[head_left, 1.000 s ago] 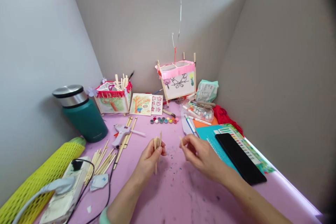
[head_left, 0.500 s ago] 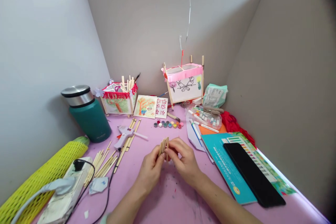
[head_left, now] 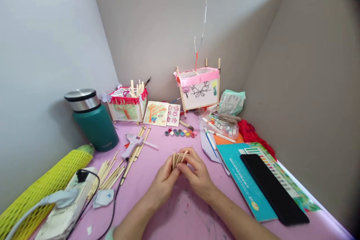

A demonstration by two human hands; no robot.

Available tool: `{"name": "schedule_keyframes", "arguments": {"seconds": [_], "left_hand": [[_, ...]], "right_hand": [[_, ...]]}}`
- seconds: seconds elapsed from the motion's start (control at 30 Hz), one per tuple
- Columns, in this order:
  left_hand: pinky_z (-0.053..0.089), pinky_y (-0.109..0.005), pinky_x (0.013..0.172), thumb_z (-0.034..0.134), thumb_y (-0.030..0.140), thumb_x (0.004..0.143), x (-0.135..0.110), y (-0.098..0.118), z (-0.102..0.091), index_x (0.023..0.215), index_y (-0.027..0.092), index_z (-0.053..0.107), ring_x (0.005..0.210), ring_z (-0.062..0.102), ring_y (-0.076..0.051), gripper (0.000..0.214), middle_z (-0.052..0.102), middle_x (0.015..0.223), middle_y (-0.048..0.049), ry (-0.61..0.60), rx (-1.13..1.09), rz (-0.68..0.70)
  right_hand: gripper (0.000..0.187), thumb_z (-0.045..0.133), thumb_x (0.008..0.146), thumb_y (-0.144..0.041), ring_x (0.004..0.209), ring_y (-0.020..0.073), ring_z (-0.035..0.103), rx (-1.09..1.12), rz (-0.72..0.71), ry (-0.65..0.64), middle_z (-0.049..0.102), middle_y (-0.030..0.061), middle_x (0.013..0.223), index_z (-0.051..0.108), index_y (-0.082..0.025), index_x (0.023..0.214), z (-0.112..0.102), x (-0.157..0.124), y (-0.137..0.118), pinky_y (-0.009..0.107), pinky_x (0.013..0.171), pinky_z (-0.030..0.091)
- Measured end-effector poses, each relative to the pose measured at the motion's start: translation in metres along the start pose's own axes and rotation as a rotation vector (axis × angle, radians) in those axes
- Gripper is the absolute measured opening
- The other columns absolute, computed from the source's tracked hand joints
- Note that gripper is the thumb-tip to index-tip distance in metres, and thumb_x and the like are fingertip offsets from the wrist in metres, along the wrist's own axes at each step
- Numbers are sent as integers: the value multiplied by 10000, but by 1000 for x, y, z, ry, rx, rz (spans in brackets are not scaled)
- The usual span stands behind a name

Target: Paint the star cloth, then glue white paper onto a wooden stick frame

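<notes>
Several short wooden sticks stand bunched between my two hands, over the middle of the purple table. My left hand is closed around their left side, thumb in front. My right hand pinches the bunch from the right, with its fingertips at a stick that leans right. The lower ends of the sticks are hidden by my fingers. To the left lie a glue gun and loose wooden sticks.
A green bottle, a power strip and a yellow mesh roll stand left. Behind are a fringed paper box, a pink-trimmed lantern and paint pots. At right, a black case lies on a blue pad.
The sticks have tilted and now fan out a little, and my hands have closed nearer together around them. The view has shifted slightly.
</notes>
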State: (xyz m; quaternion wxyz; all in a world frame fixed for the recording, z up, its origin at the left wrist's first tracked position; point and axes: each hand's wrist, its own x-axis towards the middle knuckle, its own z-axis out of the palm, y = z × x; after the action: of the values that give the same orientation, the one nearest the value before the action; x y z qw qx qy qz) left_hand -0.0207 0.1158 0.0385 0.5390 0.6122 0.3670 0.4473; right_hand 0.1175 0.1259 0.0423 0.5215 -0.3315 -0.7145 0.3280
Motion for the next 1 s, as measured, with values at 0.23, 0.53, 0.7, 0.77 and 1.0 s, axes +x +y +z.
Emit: {"name": "schedule_keyframes", "arguments": {"seconds": [0.23, 0.53, 0.7, 0.77, 1.0], "left_hand": [[320, -353, 1043, 412, 313, 920, -1, -7, 4, 1239, 203, 460, 1205, 456, -196, 341, 528, 1260, -72, 38, 48, 52], [387, -352, 958, 384, 257, 912, -3, -3, 8, 1217, 192, 456, 1144, 485, -207, 321, 526, 1243, -89, 39, 136, 72], [411, -351, 806, 381, 266, 906, -3, 1, 4, 987, 191, 541, 910, 534, -212, 194, 586, 968, -73, 125, 463, 122], [405, -341, 751, 377, 266, 905, -4, 0, 3, 955, 199, 540, 858, 537, -213, 183, 587, 924, -71, 151, 556, 136], [397, -301, 688, 371, 243, 902, -3, -3, 2, 965, 209, 531, 800, 568, -196, 175, 601, 916, -74, 113, 573, 175]], "right_hand": [[192, 408, 920, -210, 963, 183, 503, -190, -120, -40, 525, 73, 1003, 599, -194, 936, 5, -1, 3, 340, 873, 428], [137, 495, 888, -237, 946, 176, 516, -97, -14, -21, 531, 52, 968, 629, -206, 896, 4, 3, -3, 319, 866, 436], [200, 434, 919, -248, 955, 174, 512, -114, -41, -43, 538, 59, 983, 626, -200, 901, 4, 1, 2, 321, 869, 426], [210, 422, 922, -243, 951, 174, 512, -128, -64, -38, 540, 60, 983, 628, -201, 928, 4, 1, 3, 323, 864, 424], [187, 475, 895, -244, 872, 166, 523, -119, -49, 5, 535, 44, 897, 651, -204, 850, 1, 2, 2, 308, 797, 447]]}}
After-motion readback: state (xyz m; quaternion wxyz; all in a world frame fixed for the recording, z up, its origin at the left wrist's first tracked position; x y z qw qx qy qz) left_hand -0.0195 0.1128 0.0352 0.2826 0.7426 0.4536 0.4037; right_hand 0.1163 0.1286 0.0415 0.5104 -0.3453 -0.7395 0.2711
